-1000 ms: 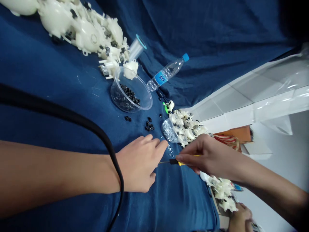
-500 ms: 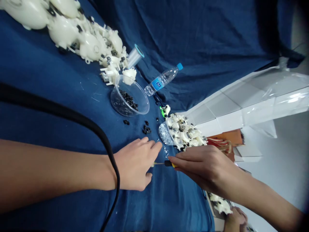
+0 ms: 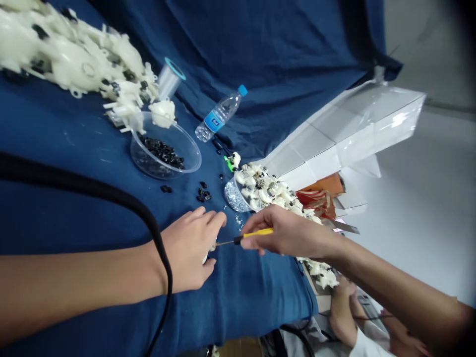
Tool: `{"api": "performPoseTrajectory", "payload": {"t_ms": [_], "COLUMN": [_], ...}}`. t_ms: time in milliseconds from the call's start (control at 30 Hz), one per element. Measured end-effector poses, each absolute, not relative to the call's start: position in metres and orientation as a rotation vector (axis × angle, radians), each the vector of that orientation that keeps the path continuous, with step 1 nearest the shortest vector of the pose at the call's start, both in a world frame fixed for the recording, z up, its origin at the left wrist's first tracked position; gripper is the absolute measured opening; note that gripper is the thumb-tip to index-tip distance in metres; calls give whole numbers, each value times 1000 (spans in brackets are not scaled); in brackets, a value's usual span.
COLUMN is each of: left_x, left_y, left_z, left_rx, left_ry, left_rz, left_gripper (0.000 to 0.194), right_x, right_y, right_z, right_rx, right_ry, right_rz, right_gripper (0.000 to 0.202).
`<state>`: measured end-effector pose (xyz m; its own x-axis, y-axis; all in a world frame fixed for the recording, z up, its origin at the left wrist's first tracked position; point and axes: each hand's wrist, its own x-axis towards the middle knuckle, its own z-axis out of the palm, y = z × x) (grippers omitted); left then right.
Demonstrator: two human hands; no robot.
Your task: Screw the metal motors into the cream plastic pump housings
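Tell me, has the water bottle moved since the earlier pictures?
No, the water bottle keeps its place beside the clear bowl of black parts; only the view shifted.

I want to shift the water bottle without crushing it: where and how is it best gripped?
I'd grip the bottle lightly around its blue-labelled middle, coming from the picture's lower right, clear of the bowl, fingers across its length. The body is wide there but narrows towards the cap, and the hanging cloth backs its far side.
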<state>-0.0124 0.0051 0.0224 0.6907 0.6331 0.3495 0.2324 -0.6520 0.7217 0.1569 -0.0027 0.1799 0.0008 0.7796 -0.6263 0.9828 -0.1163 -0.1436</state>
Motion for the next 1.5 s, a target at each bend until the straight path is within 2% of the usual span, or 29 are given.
{"api": "performPoseTrajectory", "payload": {"t_ms": [100, 200, 333, 400, 533, 667, 767, 867, 1000, 1100, 1200, 1333, 1500], "left_x": [-14, -14, -14, -14, -13, -11, -11, -12, -13, -13, -13, -12, -8], "left_y": [4, 4, 4, 4, 3, 3, 3, 2, 1, 1, 2, 4, 3], "left_z": [24, 25, 26, 27, 29, 29, 29, 28, 27, 26, 26, 26, 23], "left_rx": [2228, 2211, 2200, 2191, 2176, 2188, 2218, 2251, 2255, 2245, 2252, 2263, 2281], "left_ry": [674, 685, 681, 689, 712, 717, 710, 693, 704, 710, 695, 684, 698], "left_rz": [780, 786, 776, 771, 758, 734, 720, 720, 737, 748, 757, 770, 788], "left_gripper": [40, 39, 39, 39, 39, 38, 39, 40, 41, 41, 40, 41, 39], "right_x": [158, 163, 169, 169, 166, 157, 151, 152, 160, 166, 169, 167, 161], "right_y": [-7, -13, -20, -22, -18, -7, -2, 0, -3, -9, -17, -22, -14], "right_z": [185, 187, 186, 184, 179, 174, 175, 180, 184, 183, 183, 186, 180], "right_rx": [1855, 1684, 1168, 1044, 1306, 1890, 2050, 2011, 1966, 1899, 1598, 1114, 1422], "right_ry": [2028, 2250, 2538, 2599, 2568, 2037, 1787, 1814, 1988, 2149, 2419, 2648, 2535], "right_rz": [-740, -664, -374, -271, -513, -684, -787, -870, -768, -673, -555, -333, -416], "right_gripper": [33, 10, 23, 25, 20, 22, 28, 22, 37, 22, 15, 25, 12]}}
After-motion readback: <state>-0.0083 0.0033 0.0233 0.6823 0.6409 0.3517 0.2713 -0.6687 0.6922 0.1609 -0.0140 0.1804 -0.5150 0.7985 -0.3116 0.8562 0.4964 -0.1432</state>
